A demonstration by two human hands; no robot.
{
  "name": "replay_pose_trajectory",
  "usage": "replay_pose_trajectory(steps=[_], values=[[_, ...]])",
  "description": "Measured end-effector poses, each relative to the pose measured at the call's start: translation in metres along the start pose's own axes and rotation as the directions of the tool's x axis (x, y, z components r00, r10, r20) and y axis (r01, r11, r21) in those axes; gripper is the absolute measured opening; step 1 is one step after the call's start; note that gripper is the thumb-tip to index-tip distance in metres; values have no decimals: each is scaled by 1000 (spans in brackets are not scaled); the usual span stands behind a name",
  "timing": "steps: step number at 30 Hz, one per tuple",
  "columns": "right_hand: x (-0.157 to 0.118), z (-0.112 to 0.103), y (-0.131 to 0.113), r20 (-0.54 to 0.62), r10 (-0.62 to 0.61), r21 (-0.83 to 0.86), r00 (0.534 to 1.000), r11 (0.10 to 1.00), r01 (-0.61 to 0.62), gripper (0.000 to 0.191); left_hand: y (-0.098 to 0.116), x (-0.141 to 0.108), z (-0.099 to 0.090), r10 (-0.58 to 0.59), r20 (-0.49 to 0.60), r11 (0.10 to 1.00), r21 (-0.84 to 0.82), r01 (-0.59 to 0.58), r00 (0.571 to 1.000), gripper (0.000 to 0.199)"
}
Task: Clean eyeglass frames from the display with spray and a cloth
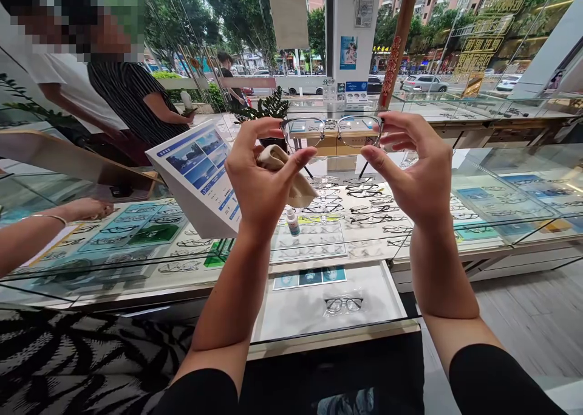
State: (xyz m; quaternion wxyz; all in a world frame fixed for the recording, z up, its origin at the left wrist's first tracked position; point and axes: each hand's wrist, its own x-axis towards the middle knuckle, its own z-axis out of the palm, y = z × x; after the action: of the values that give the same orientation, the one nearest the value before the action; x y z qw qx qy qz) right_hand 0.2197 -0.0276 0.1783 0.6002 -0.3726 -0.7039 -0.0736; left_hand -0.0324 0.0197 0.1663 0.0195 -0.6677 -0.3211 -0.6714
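A pair of thin-rimmed glasses (331, 133) is held up level between my two hands, above the glass counter. My left hand (265, 175) pinches the rim at its left end, and a beige cloth (298, 190) is bunched in the same palm, hanging below the thumb. At the right end of the frame, my right hand (412, 166) grips the glasses between thumb and fingers. The temples point down toward the counter. Behind and below stands a small white bottle (292, 222) on the glass.
Rows of glasses lie in the display counter (483, 160). Below, an open drawer (282, 318) holds bagged glasses (344, 304). A white sign (195, 178) stands left. Another person's hand (88, 209) rests over the counter; two people stand beyond.
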Motion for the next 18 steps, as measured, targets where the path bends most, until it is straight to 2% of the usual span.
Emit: replay_pose_trajectory(steps=[5,10,14,18], values=[[1,2,3,11,-9,-3,1000,1000,9,45,2,0,1,-5,-20,1000,19,5,1000,61],[2,9,14,-1,-45,12,999,999,45,53,6,-3,3,59,-110,993,108,-47,992,59],[2,14,19,-7,-57,-28,998,998,57,57,4,-4,6,101,-163,984,163,-74,982,59],[1,16,23,-6,-75,-83,997,994,75,58,-1,-5,6,86,-165,985,159,-59,983,61]])
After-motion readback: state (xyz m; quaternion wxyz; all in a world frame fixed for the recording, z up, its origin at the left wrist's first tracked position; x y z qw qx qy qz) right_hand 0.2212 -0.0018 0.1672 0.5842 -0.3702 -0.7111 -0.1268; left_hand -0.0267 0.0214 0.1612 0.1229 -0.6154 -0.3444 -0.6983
